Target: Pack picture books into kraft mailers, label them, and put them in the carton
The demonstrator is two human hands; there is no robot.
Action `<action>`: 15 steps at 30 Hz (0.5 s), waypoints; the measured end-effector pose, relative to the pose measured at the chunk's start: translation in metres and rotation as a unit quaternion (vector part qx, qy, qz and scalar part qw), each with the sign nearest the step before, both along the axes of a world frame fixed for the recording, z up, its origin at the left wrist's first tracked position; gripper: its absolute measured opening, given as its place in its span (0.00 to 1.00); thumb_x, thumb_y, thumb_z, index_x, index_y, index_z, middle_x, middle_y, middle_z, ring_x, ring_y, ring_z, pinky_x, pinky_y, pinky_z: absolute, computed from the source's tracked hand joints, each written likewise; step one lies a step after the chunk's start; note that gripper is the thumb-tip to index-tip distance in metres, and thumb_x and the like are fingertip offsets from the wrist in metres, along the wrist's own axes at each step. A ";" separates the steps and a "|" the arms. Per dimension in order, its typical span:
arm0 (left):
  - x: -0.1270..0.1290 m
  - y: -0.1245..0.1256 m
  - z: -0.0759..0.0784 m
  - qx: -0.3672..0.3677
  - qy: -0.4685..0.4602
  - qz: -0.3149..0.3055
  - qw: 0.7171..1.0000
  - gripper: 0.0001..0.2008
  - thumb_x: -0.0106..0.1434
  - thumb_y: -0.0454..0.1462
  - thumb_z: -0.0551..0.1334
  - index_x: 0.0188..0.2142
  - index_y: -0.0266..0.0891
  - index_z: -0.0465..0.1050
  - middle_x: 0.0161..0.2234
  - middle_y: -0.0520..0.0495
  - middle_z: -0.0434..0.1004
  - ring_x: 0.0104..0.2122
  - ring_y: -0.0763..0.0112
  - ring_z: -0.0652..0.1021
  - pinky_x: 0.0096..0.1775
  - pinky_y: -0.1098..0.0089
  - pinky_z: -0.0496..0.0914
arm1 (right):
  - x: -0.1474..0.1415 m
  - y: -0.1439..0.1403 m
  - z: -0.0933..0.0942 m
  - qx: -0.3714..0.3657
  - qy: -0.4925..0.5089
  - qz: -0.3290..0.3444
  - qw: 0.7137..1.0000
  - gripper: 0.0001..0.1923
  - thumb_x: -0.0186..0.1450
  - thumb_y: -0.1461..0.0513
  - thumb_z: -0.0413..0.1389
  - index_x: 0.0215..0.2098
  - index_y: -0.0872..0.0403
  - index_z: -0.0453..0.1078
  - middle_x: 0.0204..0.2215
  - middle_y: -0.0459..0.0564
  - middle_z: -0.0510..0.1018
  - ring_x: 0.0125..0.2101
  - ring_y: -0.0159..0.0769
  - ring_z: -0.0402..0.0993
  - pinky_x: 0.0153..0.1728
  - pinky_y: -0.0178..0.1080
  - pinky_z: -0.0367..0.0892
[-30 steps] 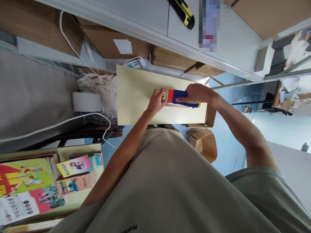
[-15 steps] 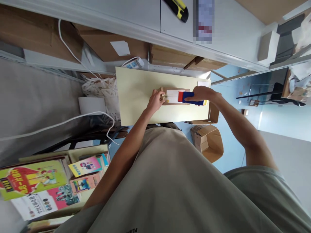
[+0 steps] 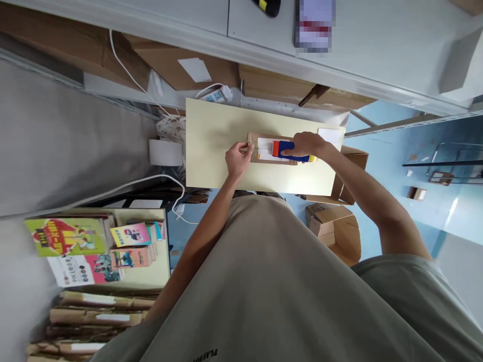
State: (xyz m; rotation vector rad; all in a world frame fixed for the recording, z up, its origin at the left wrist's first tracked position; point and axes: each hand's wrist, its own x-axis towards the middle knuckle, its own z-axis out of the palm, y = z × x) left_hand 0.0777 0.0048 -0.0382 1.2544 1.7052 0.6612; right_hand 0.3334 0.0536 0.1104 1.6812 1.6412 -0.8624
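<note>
The blue-and-red handheld tool [image 3: 283,146], gripped in the right hand [image 3: 307,145], has slid away from the left hand [image 3: 239,160], exposing more white label [image 3: 265,150]. Left fingertips touch the cardboard parcel [image 3: 271,162] between the hands; pinching is unclear.

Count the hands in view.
2: the left hand at the left end of the brown package; the right hand holding the blue-and-red object. None appear hidden.

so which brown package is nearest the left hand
The package on the pale table, partly hidden by the blue tool; the others lie off that table.
</note>
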 end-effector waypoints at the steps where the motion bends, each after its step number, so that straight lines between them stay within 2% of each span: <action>1: 0.005 -0.002 0.001 -0.005 0.013 0.009 1.000 0.13 0.73 0.51 0.76 0.43 0.46 0.85 0.48 0.44 0.93 0.44 0.55 0.91 0.52 0.59 0.81 | 0.003 0.000 -0.003 0.004 0.009 0.010 1.000 0.36 0.72 0.35 0.69 0.52 0.59 0.85 0.39 0.64 0.89 0.49 0.60 0.88 0.51 0.51 0.80; 5: 0.024 -0.009 -0.004 -0.013 0.040 0.064 0.997 0.12 0.74 0.50 0.74 0.43 0.46 0.87 0.49 0.45 0.94 0.44 0.55 0.90 0.53 0.59 0.80 | 0.014 -0.001 -0.013 0.009 0.055 0.015 0.998 0.38 0.70 0.33 0.69 0.53 0.59 0.85 0.41 0.64 0.88 0.50 0.61 0.87 0.52 0.52 0.80; 9: 0.033 -0.008 -0.014 -0.012 0.039 0.128 0.991 0.08 0.72 0.45 0.75 0.42 0.45 0.89 0.46 0.45 0.93 0.45 0.56 0.90 0.52 0.61 0.80 | 0.028 -0.005 -0.016 0.009 0.126 -0.002 0.992 0.38 0.69 0.32 0.70 0.49 0.58 0.85 0.36 0.63 0.87 0.46 0.60 0.88 0.49 0.53 0.81; 12: 0.036 -0.005 -0.020 -0.004 0.043 0.155 0.987 0.08 0.71 0.44 0.75 0.43 0.43 0.90 0.48 0.43 0.94 0.45 0.56 0.90 0.53 0.61 0.81 | 0.058 -0.012 -0.010 -0.008 0.173 -0.024 0.985 0.37 0.67 0.31 0.71 0.44 0.56 0.85 0.30 0.60 0.85 0.41 0.57 0.87 0.45 0.52 0.82; 15: 0.036 -0.004 -0.024 0.007 0.054 0.164 0.985 0.09 0.69 0.44 0.75 0.43 0.43 0.91 0.50 0.43 0.94 0.46 0.56 0.90 0.54 0.59 0.81 | 0.107 -0.025 0.003 -0.046 0.171 -0.062 0.982 0.37 0.66 0.30 0.71 0.40 0.55 0.86 0.26 0.57 0.84 0.36 0.55 0.87 0.42 0.51 0.82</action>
